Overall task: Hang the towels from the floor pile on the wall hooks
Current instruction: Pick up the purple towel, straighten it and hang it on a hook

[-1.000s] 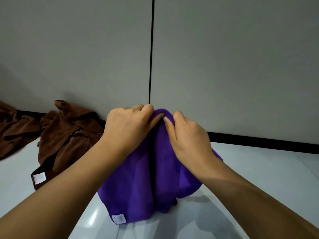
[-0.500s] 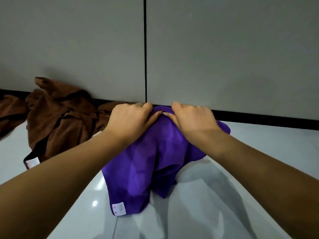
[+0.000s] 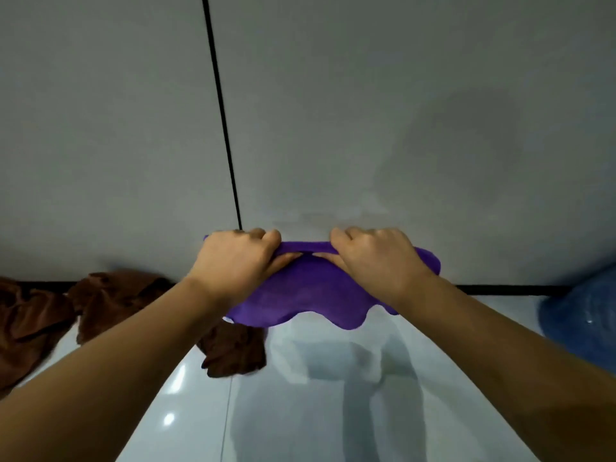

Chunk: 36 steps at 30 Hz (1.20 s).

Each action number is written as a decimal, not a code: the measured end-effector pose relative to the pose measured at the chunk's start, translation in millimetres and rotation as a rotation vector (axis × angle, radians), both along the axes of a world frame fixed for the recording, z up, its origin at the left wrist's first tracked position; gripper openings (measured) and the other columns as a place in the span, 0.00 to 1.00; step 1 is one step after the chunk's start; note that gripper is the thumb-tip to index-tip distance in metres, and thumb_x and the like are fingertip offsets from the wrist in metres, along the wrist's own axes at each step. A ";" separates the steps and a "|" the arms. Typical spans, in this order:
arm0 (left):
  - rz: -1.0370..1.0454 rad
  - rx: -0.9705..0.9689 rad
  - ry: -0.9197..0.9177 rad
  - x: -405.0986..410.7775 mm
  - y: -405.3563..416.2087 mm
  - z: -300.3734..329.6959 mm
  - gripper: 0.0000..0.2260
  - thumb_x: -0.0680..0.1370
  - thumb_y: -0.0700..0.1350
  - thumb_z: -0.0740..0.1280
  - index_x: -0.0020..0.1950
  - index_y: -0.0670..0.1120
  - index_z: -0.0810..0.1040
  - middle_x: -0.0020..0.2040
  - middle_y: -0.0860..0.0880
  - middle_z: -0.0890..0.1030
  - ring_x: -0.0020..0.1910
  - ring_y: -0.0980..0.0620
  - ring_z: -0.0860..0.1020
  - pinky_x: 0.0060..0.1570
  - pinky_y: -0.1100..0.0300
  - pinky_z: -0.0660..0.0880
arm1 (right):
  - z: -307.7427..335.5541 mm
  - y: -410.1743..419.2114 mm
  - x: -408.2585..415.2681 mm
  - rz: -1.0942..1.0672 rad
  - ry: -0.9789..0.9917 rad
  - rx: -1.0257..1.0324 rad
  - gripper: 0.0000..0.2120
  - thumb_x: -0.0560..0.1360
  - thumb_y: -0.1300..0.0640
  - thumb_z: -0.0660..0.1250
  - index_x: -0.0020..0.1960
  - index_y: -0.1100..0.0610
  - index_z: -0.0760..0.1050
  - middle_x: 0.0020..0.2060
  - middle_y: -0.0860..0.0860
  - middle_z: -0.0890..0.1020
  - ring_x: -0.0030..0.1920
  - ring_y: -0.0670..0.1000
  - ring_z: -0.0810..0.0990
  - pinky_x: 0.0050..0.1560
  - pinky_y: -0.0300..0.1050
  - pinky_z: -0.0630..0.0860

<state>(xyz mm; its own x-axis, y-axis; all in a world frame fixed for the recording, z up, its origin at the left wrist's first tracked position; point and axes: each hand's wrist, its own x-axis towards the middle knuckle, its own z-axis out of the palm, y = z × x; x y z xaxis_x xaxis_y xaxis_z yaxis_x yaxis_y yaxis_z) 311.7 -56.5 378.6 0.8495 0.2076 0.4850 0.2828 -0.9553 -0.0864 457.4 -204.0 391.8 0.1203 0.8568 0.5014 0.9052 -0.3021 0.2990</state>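
Observation:
A purple towel [image 3: 310,291] hangs in the air in front of the grey wall, held up by its top edge. My left hand [image 3: 238,258] grips that edge on the left and my right hand [image 3: 373,258] grips it on the right, a short gap between the two fists. The cloth sags below them, its lower hem clear of the floor. Brown towels [image 3: 110,301] lie crumpled on the floor at the left against the wall, and another brown piece [image 3: 233,351] lies under the purple towel. No wall hook is in view.
The grey wall [image 3: 333,111] has a black vertical seam [image 3: 221,115] and a black skirting strip [image 3: 506,290]. A blue textured thing [image 3: 580,311] sits at the right edge. The floor [image 3: 333,411] is glossy white tile.
Both hands have lifted the purple towel off the floor and moved apart along its top edge, stretching it wide. The view has tilted up and a blue thing has come into sight at right.

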 end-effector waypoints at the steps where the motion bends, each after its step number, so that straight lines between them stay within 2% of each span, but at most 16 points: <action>1: -0.014 0.013 -0.027 2.5 -3.8 37.0 0.30 0.80 0.61 0.43 0.30 0.45 0.70 0.23 0.47 0.73 0.18 0.44 0.72 0.23 0.65 0.55 | 39.4 -6.1 0.5 -0.011 -0.017 0.005 0.22 0.73 0.41 0.59 0.31 0.57 0.70 0.19 0.50 0.70 0.15 0.52 0.68 0.23 0.35 0.55; 3: -0.042 0.049 -0.075 9.8 -10.1 121.4 0.29 0.79 0.61 0.46 0.30 0.44 0.71 0.24 0.47 0.73 0.19 0.44 0.73 0.21 0.65 0.58 | 126.2 -19.0 4.6 -0.047 -0.063 0.036 0.21 0.74 0.42 0.55 0.30 0.56 0.69 0.20 0.50 0.70 0.16 0.51 0.68 0.23 0.35 0.55; 8: -0.125 0.144 -0.205 23.6 -35.7 322.6 0.31 0.81 0.60 0.42 0.30 0.44 0.72 0.25 0.46 0.74 0.19 0.45 0.74 0.18 0.65 0.63 | 327.6 -54.2 5.4 -0.101 -0.105 0.093 0.22 0.74 0.42 0.53 0.32 0.57 0.71 0.21 0.50 0.73 0.18 0.52 0.71 0.20 0.36 0.60; 11: -0.177 0.196 -0.266 24.7 -56.2 410.1 0.29 0.79 0.60 0.46 0.30 0.44 0.73 0.24 0.47 0.74 0.18 0.45 0.74 0.18 0.65 0.63 | 418.5 -80.2 -7.8 -0.177 -0.124 0.119 0.23 0.73 0.41 0.53 0.31 0.57 0.72 0.21 0.50 0.74 0.17 0.53 0.73 0.19 0.35 0.61; 13: -0.220 0.213 -0.323 18.7 -72.0 454.4 0.31 0.80 0.61 0.43 0.29 0.45 0.72 0.24 0.47 0.74 0.18 0.46 0.73 0.18 0.66 0.63 | 463.4 -102.0 -24.5 -0.230 -0.170 0.136 0.23 0.72 0.41 0.52 0.31 0.56 0.72 0.20 0.49 0.73 0.17 0.53 0.73 0.19 0.34 0.59; 15: -0.284 0.214 -0.352 7.1 -86.7 483.1 0.33 0.81 0.60 0.40 0.29 0.45 0.72 0.23 0.47 0.73 0.18 0.46 0.73 0.18 0.66 0.62 | 493.9 -123.5 -46.9 -0.283 -0.190 0.132 0.23 0.72 0.41 0.53 0.31 0.56 0.72 0.21 0.50 0.74 0.17 0.53 0.73 0.19 0.35 0.60; 19: -0.405 0.234 -0.380 -14.8 -115.8 519.6 0.34 0.80 0.61 0.40 0.29 0.44 0.73 0.23 0.47 0.73 0.17 0.46 0.72 0.19 0.66 0.61 | 533.6 -164.1 -96.0 -0.363 -0.253 0.139 0.22 0.72 0.42 0.54 0.31 0.57 0.72 0.21 0.51 0.74 0.17 0.54 0.73 0.18 0.36 0.61; 23: -0.540 0.264 -0.395 -24.9 -166.2 552.8 0.25 0.75 0.59 0.52 0.28 0.44 0.72 0.22 0.46 0.73 0.16 0.46 0.71 0.19 0.67 0.61 | 562.4 -219.4 -136.9 -0.506 -0.263 0.109 0.23 0.72 0.41 0.53 0.30 0.56 0.72 0.21 0.51 0.75 0.18 0.55 0.73 0.18 0.36 0.61; 26: -0.616 0.278 -0.397 -32.4 -218.2 573.4 0.23 0.73 0.59 0.53 0.27 0.44 0.72 0.21 0.47 0.73 0.15 0.46 0.71 0.21 0.68 0.57 | 581.3 -273.1 -164.7 -0.638 -0.228 0.039 0.24 0.73 0.41 0.52 0.32 0.57 0.74 0.22 0.51 0.76 0.19 0.55 0.74 0.19 0.37 0.62; 28: -0.690 0.272 -0.420 -38.8 -259.3 583.3 0.24 0.74 0.60 0.55 0.27 0.44 0.72 0.21 0.48 0.72 0.15 0.46 0.71 0.22 0.67 0.53 | 595.7 -314.0 -191.9 -0.673 -0.180 -0.030 0.26 0.76 0.39 0.49 0.43 0.59 0.75 0.32 0.55 0.80 0.30 0.58 0.80 0.26 0.43 0.65; 30: -0.769 0.255 -0.429 -46.3 -301.7 590.8 0.25 0.74 0.61 0.58 0.27 0.44 0.72 0.21 0.47 0.73 0.15 0.46 0.71 0.22 0.67 0.54 | 606.4 -355.2 -218.7 -0.755 -0.102 -0.071 0.25 0.79 0.40 0.47 0.55 0.59 0.71 0.46 0.56 0.80 0.44 0.59 0.80 0.37 0.46 0.65; 32: -0.839 0.249 -0.425 -57.5 -349.7 598.4 0.24 0.74 0.61 0.59 0.27 0.44 0.71 0.21 0.47 0.73 0.15 0.46 0.72 0.18 0.67 0.58 | 613.2 -398.6 -247.0 -0.852 -0.079 -0.089 0.24 0.80 0.40 0.46 0.57 0.58 0.68 0.49 0.55 0.79 0.48 0.58 0.79 0.39 0.47 0.65; 36: -0.986 0.255 -0.428 -90.1 -452.5 608.9 0.21 0.73 0.59 0.61 0.28 0.44 0.72 0.22 0.46 0.74 0.16 0.46 0.72 0.16 0.65 0.63 | 613.1 -494.3 -302.0 -1.021 -0.106 -0.134 0.23 0.80 0.40 0.46 0.57 0.57 0.67 0.49 0.55 0.79 0.47 0.57 0.79 0.38 0.45 0.63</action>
<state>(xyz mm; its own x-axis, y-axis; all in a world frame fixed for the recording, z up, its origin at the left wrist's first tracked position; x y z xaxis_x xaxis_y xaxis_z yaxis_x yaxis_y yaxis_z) 221.6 -509.1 987.6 0.3391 -0.6164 0.7107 -0.5392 -0.7464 -0.3900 155.4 -698.3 1004.9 0.7820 0.4211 0.4595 0.2035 -0.8694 0.4504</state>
